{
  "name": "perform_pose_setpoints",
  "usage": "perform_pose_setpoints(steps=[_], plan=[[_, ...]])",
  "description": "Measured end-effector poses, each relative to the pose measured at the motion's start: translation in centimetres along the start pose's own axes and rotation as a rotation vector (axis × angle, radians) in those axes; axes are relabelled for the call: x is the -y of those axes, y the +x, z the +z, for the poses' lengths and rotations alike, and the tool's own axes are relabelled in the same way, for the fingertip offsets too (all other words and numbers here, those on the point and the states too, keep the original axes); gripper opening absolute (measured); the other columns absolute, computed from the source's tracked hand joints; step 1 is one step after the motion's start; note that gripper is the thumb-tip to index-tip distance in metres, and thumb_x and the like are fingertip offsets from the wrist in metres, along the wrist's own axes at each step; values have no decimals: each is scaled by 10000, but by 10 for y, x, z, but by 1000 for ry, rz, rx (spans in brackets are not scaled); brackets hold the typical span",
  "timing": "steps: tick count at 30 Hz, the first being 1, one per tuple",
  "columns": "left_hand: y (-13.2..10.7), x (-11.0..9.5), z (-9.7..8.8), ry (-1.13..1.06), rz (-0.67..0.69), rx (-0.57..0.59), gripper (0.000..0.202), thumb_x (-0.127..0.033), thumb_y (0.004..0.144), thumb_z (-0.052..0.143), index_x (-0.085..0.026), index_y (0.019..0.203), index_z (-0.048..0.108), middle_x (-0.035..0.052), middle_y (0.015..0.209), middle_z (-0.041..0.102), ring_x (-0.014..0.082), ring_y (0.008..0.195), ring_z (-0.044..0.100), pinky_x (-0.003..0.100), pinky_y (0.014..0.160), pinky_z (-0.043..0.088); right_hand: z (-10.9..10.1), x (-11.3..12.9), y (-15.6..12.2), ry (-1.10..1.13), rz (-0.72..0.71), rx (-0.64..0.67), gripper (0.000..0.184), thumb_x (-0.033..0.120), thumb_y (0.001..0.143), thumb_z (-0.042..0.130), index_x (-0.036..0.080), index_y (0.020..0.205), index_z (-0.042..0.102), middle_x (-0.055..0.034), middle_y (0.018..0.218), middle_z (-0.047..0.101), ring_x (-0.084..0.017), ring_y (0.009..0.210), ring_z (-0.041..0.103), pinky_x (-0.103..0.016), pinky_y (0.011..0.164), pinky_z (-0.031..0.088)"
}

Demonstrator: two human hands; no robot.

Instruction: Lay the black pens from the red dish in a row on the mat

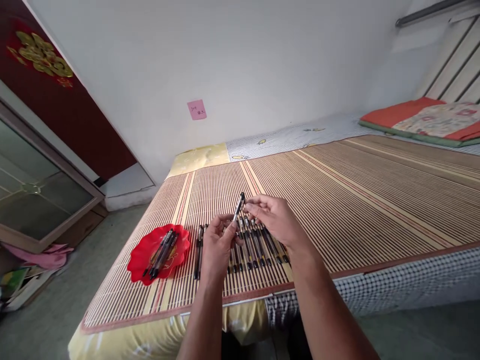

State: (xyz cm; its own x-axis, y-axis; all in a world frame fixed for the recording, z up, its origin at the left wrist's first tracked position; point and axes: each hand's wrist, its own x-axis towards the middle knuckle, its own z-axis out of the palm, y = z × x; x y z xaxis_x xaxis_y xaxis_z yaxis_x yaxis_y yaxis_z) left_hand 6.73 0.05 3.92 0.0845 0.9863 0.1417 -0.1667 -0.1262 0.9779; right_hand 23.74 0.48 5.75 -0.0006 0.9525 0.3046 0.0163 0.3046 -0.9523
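A clear-barrelled pen with a black top point(239, 205) stands tilted upward between my hands. My left hand point(219, 237) is closed around its lower part, thumb and fingers pinching it. At the pen's upper end, the thumb and fingertips of my right hand point(272, 215) come together against its side. Beneath both hands, a row of several similar black pens point(257, 247) lies side by side on the striped bamboo mat point(318, 210); my hands cover part of the row. Left of the row, a red scalloped plate point(135, 260) holds a small bunch of pens point(162, 254).
The mat covers a bed whose yellow sheet point(150, 342) hangs over the front edge. A folded orange and floral quilt point(423, 120) lies at the far right. A pink note point(197, 110) is on the wall. At left stands a glass-fronted cabinet point(33, 190).
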Motion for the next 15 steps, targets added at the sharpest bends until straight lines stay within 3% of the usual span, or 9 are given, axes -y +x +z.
perform_pose_setpoints(steps=[5,10,15], plan=[[-6,10,9,5,19,40,223,-308,792,761,-178,923,636,-17,816,663,74,542,600,213,551,481,9,-4,2,30,20,11,234,422,857,735,189,867,709,-20,794,685,-139,715,626,-282,652,522],[-9,13,9,49,-10,56,238,-394,848,712,-176,915,641,-41,650,616,64,445,485,181,430,376,10,-9,3,21,26,17,238,432,868,725,195,855,705,-24,809,696,-150,753,652,-295,702,550],[-6,19,-3,105,-75,106,290,-434,845,706,-173,953,640,-56,616,600,52,369,414,176,357,317,-33,-17,4,9,46,-406,250,414,911,662,203,1027,729,-73,1009,735,-172,879,697,-314,754,585]])
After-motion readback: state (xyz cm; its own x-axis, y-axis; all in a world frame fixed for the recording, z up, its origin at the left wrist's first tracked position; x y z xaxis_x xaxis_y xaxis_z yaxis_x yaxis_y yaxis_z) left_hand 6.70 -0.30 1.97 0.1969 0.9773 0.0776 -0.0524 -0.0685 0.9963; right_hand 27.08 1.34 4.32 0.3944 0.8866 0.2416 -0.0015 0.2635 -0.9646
